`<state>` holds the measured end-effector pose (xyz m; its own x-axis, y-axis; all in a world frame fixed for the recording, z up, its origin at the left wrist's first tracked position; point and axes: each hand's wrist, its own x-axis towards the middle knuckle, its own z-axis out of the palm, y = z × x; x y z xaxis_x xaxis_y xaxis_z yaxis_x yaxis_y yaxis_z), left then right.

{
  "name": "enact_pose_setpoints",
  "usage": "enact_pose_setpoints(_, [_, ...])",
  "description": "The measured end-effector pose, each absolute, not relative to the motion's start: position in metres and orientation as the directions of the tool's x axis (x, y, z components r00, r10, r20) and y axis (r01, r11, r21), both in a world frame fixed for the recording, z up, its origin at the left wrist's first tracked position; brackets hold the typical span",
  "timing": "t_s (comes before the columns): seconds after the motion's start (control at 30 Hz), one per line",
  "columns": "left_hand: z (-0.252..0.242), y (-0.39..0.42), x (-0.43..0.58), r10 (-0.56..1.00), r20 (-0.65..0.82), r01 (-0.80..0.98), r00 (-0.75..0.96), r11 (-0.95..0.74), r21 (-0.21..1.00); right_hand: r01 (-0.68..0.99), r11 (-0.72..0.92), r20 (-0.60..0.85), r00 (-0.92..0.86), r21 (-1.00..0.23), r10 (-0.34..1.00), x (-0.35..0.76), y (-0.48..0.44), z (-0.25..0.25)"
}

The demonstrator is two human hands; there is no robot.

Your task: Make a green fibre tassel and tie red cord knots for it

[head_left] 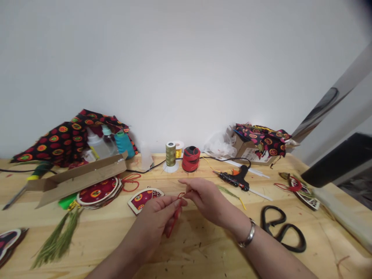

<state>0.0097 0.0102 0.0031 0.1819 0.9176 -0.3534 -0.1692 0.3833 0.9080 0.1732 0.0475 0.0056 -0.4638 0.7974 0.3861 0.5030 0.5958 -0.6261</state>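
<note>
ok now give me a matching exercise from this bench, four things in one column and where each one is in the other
Things:
1. red cord
2. silver bangle
3. black-handled scissors
4. hot glue gun

Places:
a. on the wrist of the right hand
b. on the wooden table, right of the bangle
c. beyond the right hand, trailing a black cable
d. between the fingers of the left hand and right hand

Pairs: 1-d, 2-a, 3-b, 4-c

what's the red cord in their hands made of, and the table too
The red cord pinched by the left hand and right hand looks like thin textile cord, its glossy-or-matte finish and fibre too small to tell. The table looks like pale solid wood, with visible grain and a light sheen, perhaps sealed.
</note>
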Motion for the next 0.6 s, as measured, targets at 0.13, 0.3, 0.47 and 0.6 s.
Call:
enact_pose_setpoints(0.13, [0.005,0.01,0.009,0.903,-0.391,-0.16,0.18,0.419,0.894,0.502,0.523,0.457,-0.259,-0.689,0.851,0.181,0.061,0.001])
enact_pose_setpoints(0.3, [0.003,0.011,0.008,0.9,-0.404,-0.159,0.162,0.428,0.89,0.553,0.463,0.522,-0.058,-0.693,0.851,0.191,0.073,-0.001])
enact_pose_setpoints(0.47, [0.005,0.011,0.008,0.92,-0.366,-0.136,0.14,0.384,0.913,0.55,0.636,0.701,-0.123,-0.541,0.703,0.185,0.057,0.012])
enact_pose_setpoints(0.6, [0.008,0.01,0.01,0.924,-0.345,-0.074,0.164,0.36,0.93,0.298,0.714,0.56,-0.46,-0.634,0.689,0.178,0.045,0.022])
